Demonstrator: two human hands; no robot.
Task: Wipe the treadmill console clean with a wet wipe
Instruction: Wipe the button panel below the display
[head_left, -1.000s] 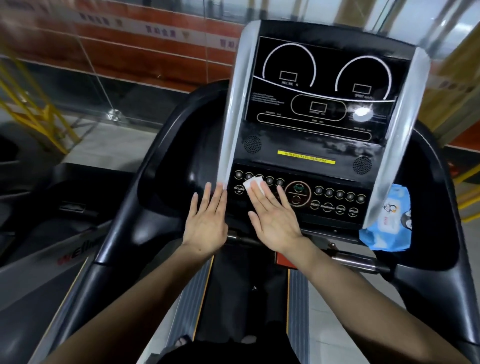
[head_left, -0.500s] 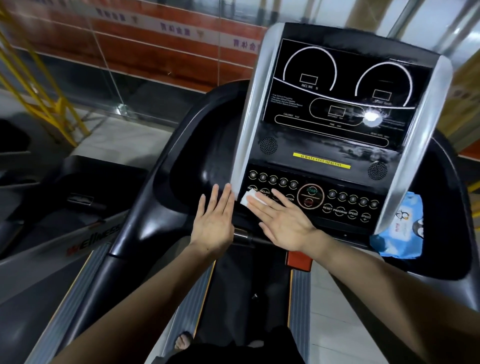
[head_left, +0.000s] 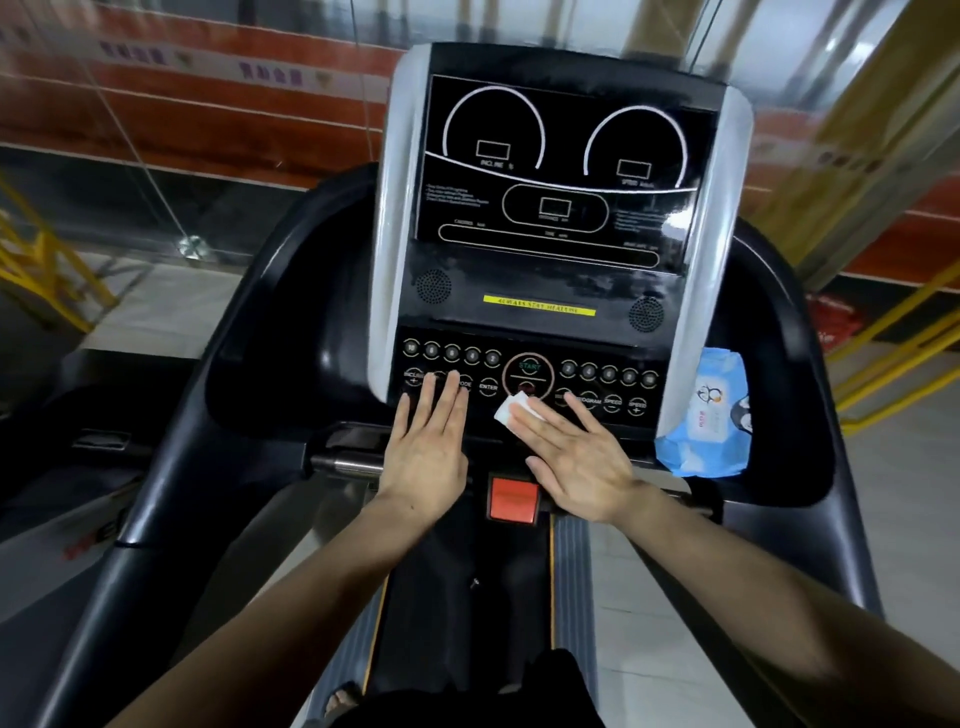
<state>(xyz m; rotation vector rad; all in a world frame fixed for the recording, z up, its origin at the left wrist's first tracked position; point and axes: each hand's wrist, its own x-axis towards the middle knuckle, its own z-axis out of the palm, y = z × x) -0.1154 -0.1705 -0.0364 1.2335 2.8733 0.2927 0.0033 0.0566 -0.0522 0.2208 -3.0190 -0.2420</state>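
Pressing a small, white, folded wet wipe (head_left: 511, 410) flat under the right hand (head_left: 576, 457) fingers, spread open, on the treadmill console (head_left: 545, 249) button row, just below the START button (head_left: 529, 368). Resting the left hand (head_left: 428, 447) open and flat, fingers together, on the left buttons. Leaning beside the console's right edge: a blue wipe pack (head_left: 709, 415).

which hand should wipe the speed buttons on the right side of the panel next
Right. The right hand already presses the wet wipe flat on the button panel, just below the start button, beside those speed buttons. The left hand has no wipe and rests flat farther left.
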